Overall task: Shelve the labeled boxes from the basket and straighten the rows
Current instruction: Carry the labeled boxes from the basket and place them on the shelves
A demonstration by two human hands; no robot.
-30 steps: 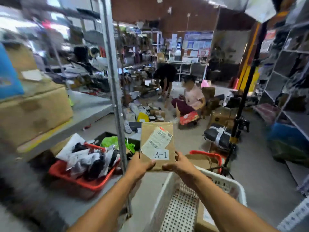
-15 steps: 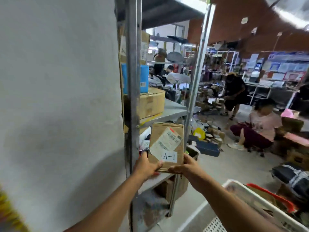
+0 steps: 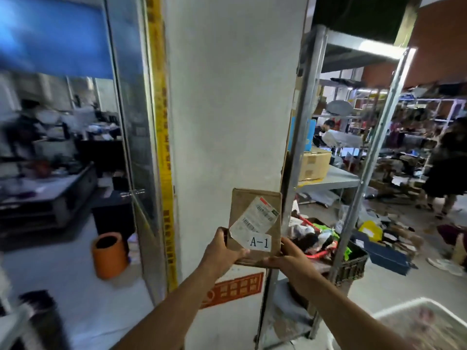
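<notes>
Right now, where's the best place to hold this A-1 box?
Hold the box at its two lower corners, from below, as the left hand and right hand do. It's flat and upright, so the label stays visible.

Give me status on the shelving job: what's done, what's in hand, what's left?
Done: nothing visibly shelved from this view. In hand: the A-1 box is out of the basket, gripped at its lower corners by the left hand and right hand, in front of a white pillar. Left: placing it on the metal shelving; basket contents are too blurred to count; rows not checked.
</notes>
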